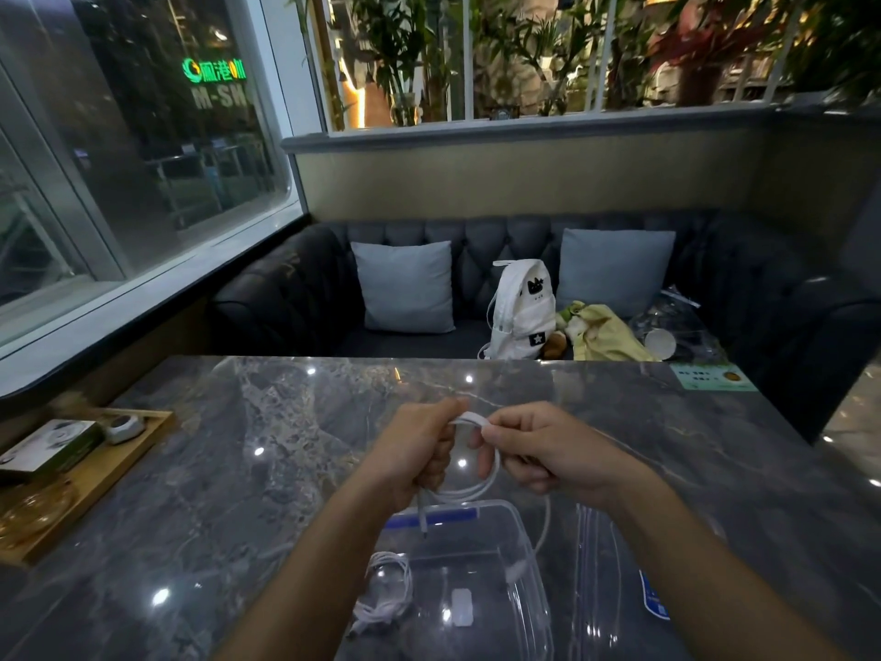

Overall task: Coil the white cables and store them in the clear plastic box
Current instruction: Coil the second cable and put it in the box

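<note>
The left hand [419, 450] grip bunches a white cable coil [491, 474]; the right hand [548, 455] grip pinches its top turn, just above the open clear plastic box [518, 524], likely for dropping in.

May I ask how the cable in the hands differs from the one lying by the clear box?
The held cable hangs in a wide loop between the left hand and right hand; the loose cable lies bunched on the table. The held cable is gripped; the loose cable is untouched. Both are white.
</note>
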Demonstrator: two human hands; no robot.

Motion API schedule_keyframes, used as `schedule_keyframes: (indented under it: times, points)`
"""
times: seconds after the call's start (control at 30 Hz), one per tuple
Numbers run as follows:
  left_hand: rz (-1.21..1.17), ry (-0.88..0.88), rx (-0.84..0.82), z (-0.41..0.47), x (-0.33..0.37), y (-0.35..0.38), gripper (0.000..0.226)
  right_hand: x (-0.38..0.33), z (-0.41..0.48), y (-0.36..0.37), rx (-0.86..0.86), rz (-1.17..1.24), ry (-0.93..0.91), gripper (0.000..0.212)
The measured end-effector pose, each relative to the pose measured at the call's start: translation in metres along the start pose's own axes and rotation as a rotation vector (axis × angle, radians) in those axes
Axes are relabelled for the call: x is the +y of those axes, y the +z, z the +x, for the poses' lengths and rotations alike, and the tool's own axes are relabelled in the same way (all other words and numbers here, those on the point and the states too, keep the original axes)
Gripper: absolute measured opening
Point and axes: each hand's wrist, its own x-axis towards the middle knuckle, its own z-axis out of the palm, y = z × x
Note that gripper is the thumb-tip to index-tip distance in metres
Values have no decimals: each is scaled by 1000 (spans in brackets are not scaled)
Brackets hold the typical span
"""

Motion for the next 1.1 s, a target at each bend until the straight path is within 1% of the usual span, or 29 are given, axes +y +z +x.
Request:
schedule_keyframes:
  times: [0.07,0.13,0.23,0.3,0.37,0.4,0.5,0.53,0.57,0.6,0.67,0.7,0.73,0.77,0.8,0.83,0.87,0.9,1.0,1.03,1.1]
  points:
    - [56,33,5,0,0,-4,58,0,2,3,-22,86,35,17]
    - [129,93,6,-1,-1,-7,52,-1,2,3,-18,74,60,19]
    - [317,173,43,-2,-4,-14,38,-3,2,4,48,-119,66,28]
    - [518,221,91,-3,-4,-18,37,-2,2,6,117,-242,48,28]
    - [811,282,198,-3,-5,-18,40,0,5,9,196,-351,5,26]
    - [912,308,270,-4,-6,-17,40,1,7,11,231,-413,-20,26]
    - [1054,388,490,-6,-14,-10,38,7,13,15,345,-676,-45,30]
    - [1072,394,520,-6,-15,-9,38,9,14,15,377,-725,-45,31]
    - [1042,372,490,-7,-15,-9,38,10,15,14,397,-728,-54,30]
    - [922,332,414,-6,-15,-11,36,11,15,12,406,-710,-70,30]
    - [548,198,158,-4,-14,-16,30,9,14,9,404,-672,-102,30]
    - [411,149,49,-3,-14,-19,26,8,13,7,387,-636,-115,30]
    - [348,136,-26,-3,-15,-21,21,7,12,6,362,-573,-125,30]
    - [324,151,-59,-3,-17,-22,16,7,11,5,337,-494,-122,30]
    - [313,185,-46,-1,-20,-23,12,8,9,4,314,-412,-103,29]
    - [325,224,8,2,-21,-24,10,8,8,3,285,-328,-72,30]
    - [337,254,52,3,-22,-24,13,8,6,2,246,-243,-42,30]
    - [318,269,43,4,-23,-23,17,8,5,0,201,-160,-22,31]
    - [69,261,-68,6,-23,-22,31,7,2,-4,124,49,12,26]
    - [23,255,-69,7,-23,-21,34,7,2,-6,121,85,19,24]
    - [50,242,-41,8,-23,-16,33,9,2,-8,132,101,34,23]
